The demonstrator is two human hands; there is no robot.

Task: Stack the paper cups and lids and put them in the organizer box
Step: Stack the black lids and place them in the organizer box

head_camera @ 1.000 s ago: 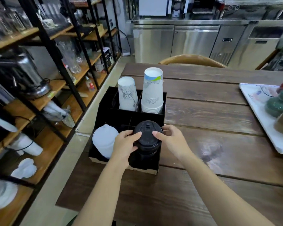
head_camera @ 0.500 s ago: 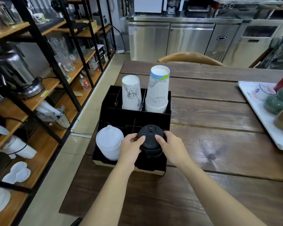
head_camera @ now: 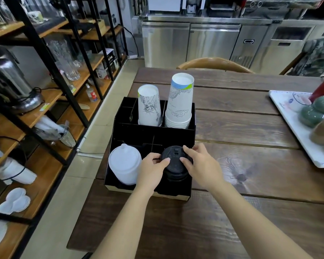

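Observation:
A black organizer box (head_camera: 153,133) stands at the left edge of the wooden table. Its back compartments hold an upside-down paper cup (head_camera: 149,105) and a taller stack of paper cups (head_camera: 179,101). A stack of white lids (head_camera: 124,164) fills the front-left compartment. A stack of black lids (head_camera: 175,163) sits in the front-right compartment. My left hand (head_camera: 151,170) grips that black stack from the left and my right hand (head_camera: 200,165) grips it from the right, fingertips on the top lid.
A white tray (head_camera: 295,128) with green and brown round dishes lies at the table's right. Black-framed wooden shelves (head_camera: 51,101) with glassware and appliances stand to the left. A wooden chair back (head_camera: 213,63) is behind the table, steel counters beyond.
Both hands have lowered the black lid stack deeper into the front-right compartment. My fingers have shifted onto the top lid.

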